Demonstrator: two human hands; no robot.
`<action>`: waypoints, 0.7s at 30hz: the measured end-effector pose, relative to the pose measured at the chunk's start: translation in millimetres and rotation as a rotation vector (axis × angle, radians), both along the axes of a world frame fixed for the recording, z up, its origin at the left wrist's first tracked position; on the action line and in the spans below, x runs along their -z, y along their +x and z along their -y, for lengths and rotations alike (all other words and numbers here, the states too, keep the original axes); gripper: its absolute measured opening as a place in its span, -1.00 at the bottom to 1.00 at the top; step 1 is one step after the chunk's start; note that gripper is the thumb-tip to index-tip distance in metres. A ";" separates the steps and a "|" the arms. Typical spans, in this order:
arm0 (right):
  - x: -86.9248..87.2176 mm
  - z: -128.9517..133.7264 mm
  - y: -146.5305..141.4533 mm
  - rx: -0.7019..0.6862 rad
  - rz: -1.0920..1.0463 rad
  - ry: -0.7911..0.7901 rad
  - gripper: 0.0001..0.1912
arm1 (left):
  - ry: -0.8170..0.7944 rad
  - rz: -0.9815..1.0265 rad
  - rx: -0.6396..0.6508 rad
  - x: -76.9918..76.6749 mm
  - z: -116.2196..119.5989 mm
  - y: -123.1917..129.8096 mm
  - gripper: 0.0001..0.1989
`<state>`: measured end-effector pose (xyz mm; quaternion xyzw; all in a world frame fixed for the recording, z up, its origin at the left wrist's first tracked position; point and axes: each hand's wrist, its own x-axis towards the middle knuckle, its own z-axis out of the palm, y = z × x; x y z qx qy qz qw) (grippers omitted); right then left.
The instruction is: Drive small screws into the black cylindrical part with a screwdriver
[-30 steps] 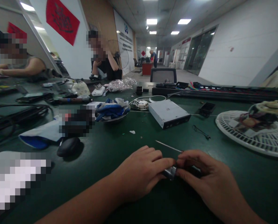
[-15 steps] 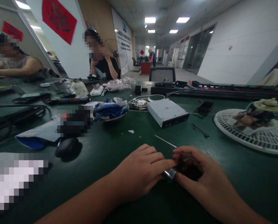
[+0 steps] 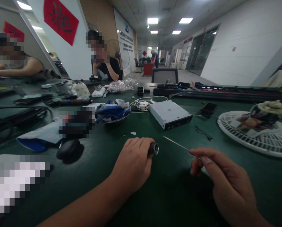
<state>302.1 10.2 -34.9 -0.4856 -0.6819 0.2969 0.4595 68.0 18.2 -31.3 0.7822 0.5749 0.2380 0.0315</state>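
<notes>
Clamping the fingers of the left hand [image 3: 134, 160] around a dark cylinder [image 3: 152, 149] and pinching a thin metal rod [image 3: 176, 143] in the right hand [image 3: 226, 176], over the near side of the table [image 3: 171, 198]. Could drop the cylinder by loosening that grip. Pointing its silver-rimmed end right, with the long axis seeming to run left to right, mostly hidden.
</notes>
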 end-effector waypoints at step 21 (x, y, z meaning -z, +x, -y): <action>2.1 -1.4 -0.5 -0.097 0.105 -0.123 -0.69 | 0.023 0.002 0.109 -0.7 -1.0 -1.0 -0.69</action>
